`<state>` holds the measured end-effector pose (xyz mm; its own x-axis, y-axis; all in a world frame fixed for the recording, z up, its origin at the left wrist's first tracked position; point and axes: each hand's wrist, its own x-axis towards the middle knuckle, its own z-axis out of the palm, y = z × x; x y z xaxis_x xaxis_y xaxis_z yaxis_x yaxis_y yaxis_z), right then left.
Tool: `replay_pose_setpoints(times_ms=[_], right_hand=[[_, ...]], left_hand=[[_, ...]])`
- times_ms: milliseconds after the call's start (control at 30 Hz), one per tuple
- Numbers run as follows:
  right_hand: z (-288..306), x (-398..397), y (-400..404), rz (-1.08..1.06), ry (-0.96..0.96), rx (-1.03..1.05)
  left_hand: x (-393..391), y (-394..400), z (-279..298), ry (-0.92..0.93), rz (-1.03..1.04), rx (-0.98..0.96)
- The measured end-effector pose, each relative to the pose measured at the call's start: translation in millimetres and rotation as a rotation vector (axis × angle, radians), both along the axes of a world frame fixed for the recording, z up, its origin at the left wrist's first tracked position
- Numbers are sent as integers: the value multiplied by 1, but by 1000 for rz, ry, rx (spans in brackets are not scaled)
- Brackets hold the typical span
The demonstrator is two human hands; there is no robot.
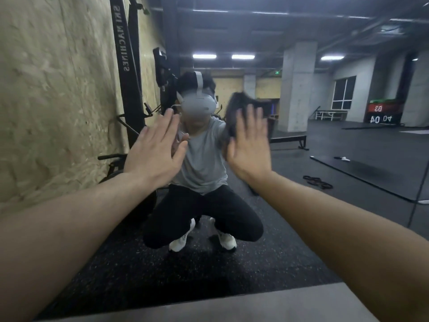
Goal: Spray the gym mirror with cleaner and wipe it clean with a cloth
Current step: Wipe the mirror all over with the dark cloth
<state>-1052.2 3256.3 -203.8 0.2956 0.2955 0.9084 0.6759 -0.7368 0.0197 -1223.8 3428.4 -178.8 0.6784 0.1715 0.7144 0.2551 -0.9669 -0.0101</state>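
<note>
The gym mirror (325, 140) fills the view ahead of me and reflects me squatting in front of it. My right hand (249, 145) lies flat with straight fingers and presses a dark cloth (236, 101) against the glass; the cloth is blurred and sticks out above and to the left of the fingers. My left hand (155, 149) is open with its palm toward the mirror, fingers straight, at or close to the glass. No spray bottle is in view.
A chipboard wall (53, 101) runs along the left with a black ski machine (130, 73) leaning on it. The reflection shows black rubber flooring (162, 270), a concrete pillar (294, 89) and mats. A grey ledge (232, 305) lies at the mirror's foot.
</note>
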Motion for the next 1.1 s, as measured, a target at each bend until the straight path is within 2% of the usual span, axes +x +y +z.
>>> replay_pose_setpoints(times_ms=[100, 167, 300, 433, 600, 800, 933, 1100], right_hand=[[-6, -34, 56, 119, -121, -215], [-15, -50, 81, 122, -159, -337], [-15, -43, 79, 134, -217, -368], [-12, -17, 41, 87, -262, -402], [-30, 27, -39, -51, -128, -239], [-60, 59, -121, -129, 148, 19], [-67, 60, -118, -69, 250, 228], [-67, 47, -67, -73, 300, 493]], left_hand=[[-2, 7, -11, -37, 54, -52], [-1, 10, -18, -13, 61, -56], [0, 11, -19, 15, 56, -95], [-7, 6, -18, -10, 51, -39], [-1, -10, -27, -9, 54, 111], [20, -18, -41, 19, 78, 64], [19, -23, -54, -16, 49, 92], [19, -12, -62, 45, 77, 43]])
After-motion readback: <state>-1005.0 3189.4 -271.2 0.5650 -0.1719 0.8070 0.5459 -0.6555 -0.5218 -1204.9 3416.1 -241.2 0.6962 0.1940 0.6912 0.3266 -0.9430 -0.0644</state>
